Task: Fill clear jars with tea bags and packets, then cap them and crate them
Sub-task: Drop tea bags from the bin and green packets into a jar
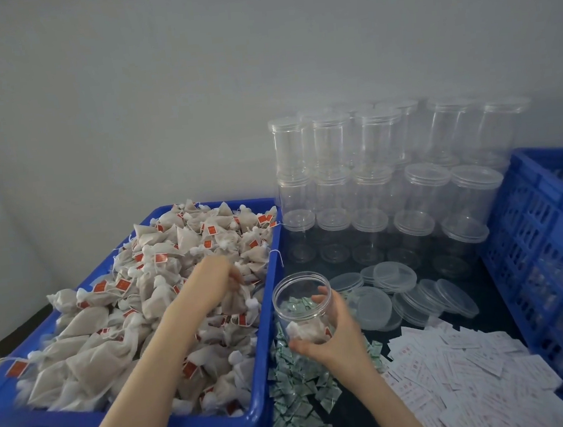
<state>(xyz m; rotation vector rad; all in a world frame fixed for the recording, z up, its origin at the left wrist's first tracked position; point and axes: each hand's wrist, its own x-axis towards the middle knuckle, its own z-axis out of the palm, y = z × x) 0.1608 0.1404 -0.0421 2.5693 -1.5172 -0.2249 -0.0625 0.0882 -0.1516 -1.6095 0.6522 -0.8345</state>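
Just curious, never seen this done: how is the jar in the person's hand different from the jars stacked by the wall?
The held jar is open, tilted and has tea bags in it; the stacked jars are capped, upright and empty. The right hand grips the held one, while the stacked ones stand untouched. Both are clear, round plastic.

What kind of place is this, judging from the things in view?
Probably a small packing workshop: a blue bin heaped with tea bags, stacked empty clear jars against the wall, and loose lids and packets spread on the table.

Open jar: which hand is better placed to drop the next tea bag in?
Left. The left hand already pinches a tea bag beside the open jar, while the right hand holds that jar.
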